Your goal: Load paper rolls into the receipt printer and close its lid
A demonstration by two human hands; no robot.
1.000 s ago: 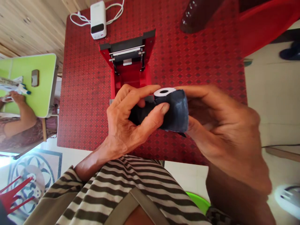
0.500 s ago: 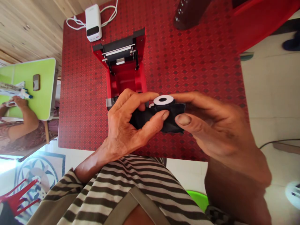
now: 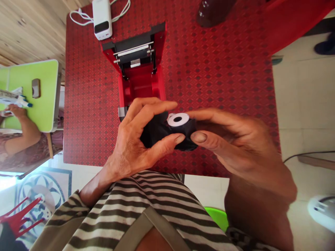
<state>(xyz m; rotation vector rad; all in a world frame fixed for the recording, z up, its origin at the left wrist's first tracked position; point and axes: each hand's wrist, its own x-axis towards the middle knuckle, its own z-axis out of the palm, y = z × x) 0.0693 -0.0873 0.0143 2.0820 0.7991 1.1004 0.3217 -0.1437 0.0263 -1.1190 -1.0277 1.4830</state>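
A small white paper roll [image 3: 185, 120] with a dark hole in its core shows its end face upward. Black wrapping [image 3: 159, 129] lies around its side, crumpled and loose toward the left. My left hand [image 3: 131, 143] curls around the wrapping, its thumb pressed on the near side and its index finger stretched over the far side. On the right, my right hand [image 3: 240, 150] grips the wrapped roll between its thumb and fingers; the fingertips behind it are hidden. Just beyond my left hand stands a red and black receipt printer [image 3: 142, 85], its lid raised and its paper bay exposed.
A white power bank [image 3: 102, 15] with a cable lies at the table's far left. A dark bottle [image 3: 211, 14] stands at the back on the red patterned table [image 3: 220, 69]. To the left, another person's hand [image 3: 18, 111] rests at a green table [image 3: 47, 94].
The roll has shifted slightly left and down in view and tilted, with more of the loose paper edge showing. Both hands moved a little left with it, still holding the wrapping.
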